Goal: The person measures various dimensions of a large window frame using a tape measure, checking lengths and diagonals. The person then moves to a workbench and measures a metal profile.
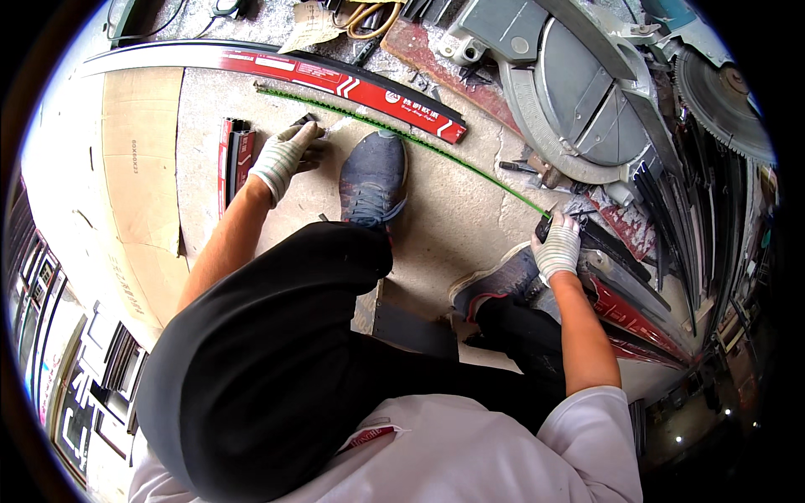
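Note:
My right hand [557,246], in a striped white work glove, is closed around a dark tape measure [543,226] at the right. From it a green tape blade [402,132] runs out over the concrete floor to the upper left, past the tip of my shoe [374,176]. My left hand [287,158], gloved alike, has its fingers curled on a short dark piece [303,120] that sticks out beyond the fingertips. Close beside that hand lie short profile pieces [237,159] with red labels. Beyond the blade rests a long dark profile [335,82] with a red label strip.
A grey miter saw [579,92] with a toothed blade [713,96] stands at the upper right. Many dark strips [683,218] lean beneath it. Flattened cardboard [138,176] lies on the left. A folded paper [314,25] and dust lie at the top.

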Available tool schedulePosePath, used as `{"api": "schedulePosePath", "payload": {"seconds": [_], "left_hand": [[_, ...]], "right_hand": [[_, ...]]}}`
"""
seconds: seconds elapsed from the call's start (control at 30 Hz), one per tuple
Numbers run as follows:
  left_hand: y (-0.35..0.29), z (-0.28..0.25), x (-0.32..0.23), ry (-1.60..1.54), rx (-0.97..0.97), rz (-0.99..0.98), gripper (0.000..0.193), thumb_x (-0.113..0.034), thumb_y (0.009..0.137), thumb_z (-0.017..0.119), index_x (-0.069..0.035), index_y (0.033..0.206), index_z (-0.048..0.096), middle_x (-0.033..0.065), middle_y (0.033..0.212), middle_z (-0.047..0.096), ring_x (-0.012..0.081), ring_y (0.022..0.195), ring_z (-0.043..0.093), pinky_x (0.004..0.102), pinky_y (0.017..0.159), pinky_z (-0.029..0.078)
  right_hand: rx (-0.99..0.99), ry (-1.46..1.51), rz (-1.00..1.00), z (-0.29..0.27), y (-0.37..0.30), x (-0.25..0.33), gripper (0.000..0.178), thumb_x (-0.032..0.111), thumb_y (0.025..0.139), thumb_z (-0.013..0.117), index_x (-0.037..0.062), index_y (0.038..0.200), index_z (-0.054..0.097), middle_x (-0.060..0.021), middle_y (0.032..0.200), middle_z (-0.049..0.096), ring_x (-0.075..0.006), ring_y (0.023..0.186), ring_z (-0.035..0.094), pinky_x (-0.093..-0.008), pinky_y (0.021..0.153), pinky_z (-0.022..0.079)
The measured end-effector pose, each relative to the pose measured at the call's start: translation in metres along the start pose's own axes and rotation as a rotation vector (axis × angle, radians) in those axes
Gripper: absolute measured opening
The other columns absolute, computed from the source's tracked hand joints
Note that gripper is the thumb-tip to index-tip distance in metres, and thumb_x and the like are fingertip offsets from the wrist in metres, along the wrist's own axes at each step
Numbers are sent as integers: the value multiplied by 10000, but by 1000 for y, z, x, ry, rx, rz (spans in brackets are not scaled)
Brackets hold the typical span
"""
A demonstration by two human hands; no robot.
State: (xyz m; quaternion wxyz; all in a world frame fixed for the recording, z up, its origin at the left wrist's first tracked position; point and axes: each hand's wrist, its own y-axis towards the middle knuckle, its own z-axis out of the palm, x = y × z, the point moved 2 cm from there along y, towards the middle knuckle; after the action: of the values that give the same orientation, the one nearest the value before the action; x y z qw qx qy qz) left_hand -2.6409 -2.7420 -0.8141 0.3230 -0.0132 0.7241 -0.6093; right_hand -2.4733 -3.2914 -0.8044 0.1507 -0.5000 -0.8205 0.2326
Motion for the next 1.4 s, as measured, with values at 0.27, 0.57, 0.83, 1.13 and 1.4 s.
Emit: {"api": "schedulePosePath", "payload": {"seconds": [0.27, 0.57, 0.83, 1.13, 1.4], "left_hand": [[3, 15, 3, -153, 70, 6, 374, -436, 1087, 609, -105, 1247, 678, 45, 1059, 773, 156, 906, 722, 339, 847, 588], [-8, 26, 1, -487, 290, 177, 286, -334, 1065, 663, -91, 1215, 667, 80, 1039, 743, 184, 876, 732, 384, 882, 575], [-10, 22, 0, -490, 296, 225, 248, -293, 1075, 646, -55, 1132, 688, 91, 982, 742, 198, 848, 739, 376, 868, 576], [-33, 57, -10, -372, 301, 207, 276, -308, 1058, 679, -34, 1041, 704, 80, 918, 731, 182, 859, 725, 351, 859, 566], [-48, 87, -2, -209, 470, 196, 304, -299, 1071, 655, -17, 1136, 749, 73, 1041, 765, 136, 896, 698, 303, 868, 551]], "right_hand": [[88, 187, -242, -60, -5, 12, 771, 207, 747, 792, -26, 1419, 494, -279, 1296, 564, -461, 1241, 518, -515, 1114, 444], [246, 365, -210, -123, -11, 34, 619, 167, 765, 737, -13, 1343, 611, -278, 1276, 641, -447, 1211, 618, -469, 1099, 493], [220, 352, -261, -134, -4, 58, 524, 160, 789, 698, 24, 1293, 646, -255, 1164, 671, -445, 1104, 652, -471, 996, 543], [158, 391, -274, -136, 5, 83, 542, 190, 799, 723, 14, 1307, 652, -251, 1179, 679, -443, 1098, 660, -479, 998, 541], [166, 414, -307, -130, 10, 105, 516, 190, 813, 720, 25, 1298, 658, -239, 1185, 681, -431, 1098, 665, -463, 998, 543]]}}
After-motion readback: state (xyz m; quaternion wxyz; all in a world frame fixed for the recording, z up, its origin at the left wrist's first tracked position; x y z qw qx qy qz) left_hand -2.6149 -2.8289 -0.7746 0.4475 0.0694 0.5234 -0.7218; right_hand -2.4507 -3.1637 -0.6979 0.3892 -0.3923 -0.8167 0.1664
